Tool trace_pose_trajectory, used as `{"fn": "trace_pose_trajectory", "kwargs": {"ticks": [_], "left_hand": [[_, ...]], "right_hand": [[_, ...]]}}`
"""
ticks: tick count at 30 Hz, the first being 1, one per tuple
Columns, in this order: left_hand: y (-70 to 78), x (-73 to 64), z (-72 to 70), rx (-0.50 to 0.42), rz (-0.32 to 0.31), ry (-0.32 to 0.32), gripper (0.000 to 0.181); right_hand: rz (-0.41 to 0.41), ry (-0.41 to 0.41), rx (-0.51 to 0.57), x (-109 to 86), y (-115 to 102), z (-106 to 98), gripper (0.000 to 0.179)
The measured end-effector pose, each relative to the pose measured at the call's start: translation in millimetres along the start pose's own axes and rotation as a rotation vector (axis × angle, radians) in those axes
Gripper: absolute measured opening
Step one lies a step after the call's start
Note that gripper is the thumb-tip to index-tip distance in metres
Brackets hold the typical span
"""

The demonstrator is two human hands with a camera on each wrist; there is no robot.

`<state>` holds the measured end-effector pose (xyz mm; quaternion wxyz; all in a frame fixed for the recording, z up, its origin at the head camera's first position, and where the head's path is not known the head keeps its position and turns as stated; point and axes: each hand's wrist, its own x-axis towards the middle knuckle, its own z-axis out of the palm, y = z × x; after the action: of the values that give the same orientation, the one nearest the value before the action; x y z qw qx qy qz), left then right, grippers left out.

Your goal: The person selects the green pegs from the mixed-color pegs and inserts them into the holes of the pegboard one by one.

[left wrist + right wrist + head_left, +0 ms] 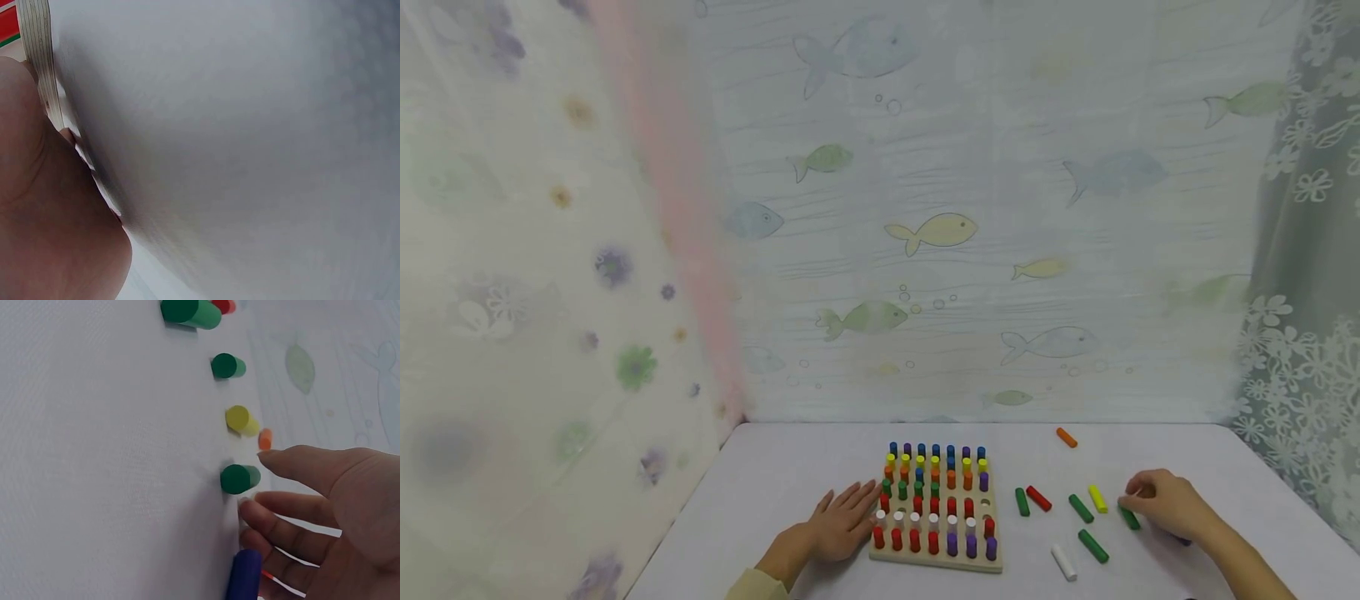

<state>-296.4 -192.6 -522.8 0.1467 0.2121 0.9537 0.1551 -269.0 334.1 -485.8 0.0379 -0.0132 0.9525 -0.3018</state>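
Observation:
A wooden pegboard (940, 562) stands on the table with rows of coloured pegs upright in its holes; a few holes show bare. My left hand (844, 523) lies palm down against the board's left edge, fingers extended. In the left wrist view, part of that hand (56, 212) is beside the board's layered side (39, 50). My right hand (1167, 502) is over the loose pegs at the right, thumb and fingers apart around a green peg (237, 479). Whether they touch it is unclear. A dark blue peg (245, 575) lies beneath its lower fingers.
More loose pegs lie between the board and my right hand: a yellow peg (1098, 499), a red peg (1039, 498), a white peg (1063, 562) and several green ones. An orange peg (1067, 437) lies farther back. A fish-patterned curtain (940, 350) hangs behind the table.

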Motion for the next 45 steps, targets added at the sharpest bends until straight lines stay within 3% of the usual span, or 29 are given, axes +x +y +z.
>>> {"fn": "trace_pose_trajectory", "kwargs": {"ticks": [20, 26, 37, 45], "left_hand": [[-2.8, 1.0, 0.7, 0.002, -0.001, 0.0, 0.068], [-4.7, 2.4, 1.6, -0.007, 0.008, -0.002, 0.071], [5.8, -5.2, -6.0, 0.005, 0.005, -0.02, 0.067], [1.7, -2.7, -2.9, -0.001, 0.004, -0.018, 0.067]], "right_hand": [[0.0, -0.008, 0.004, 8.0, -4.5, 12.2, 0.015], [0.004, 0.008, 0.032, 6.4, -4.9, 10.8, 0.018], [0.031, 0.023, 0.134, 5.0, -3.7, 8.1, 0.027], [0.034, 0.046, 0.177, 6.1, -5.4, 3.1, 0.032]]}}
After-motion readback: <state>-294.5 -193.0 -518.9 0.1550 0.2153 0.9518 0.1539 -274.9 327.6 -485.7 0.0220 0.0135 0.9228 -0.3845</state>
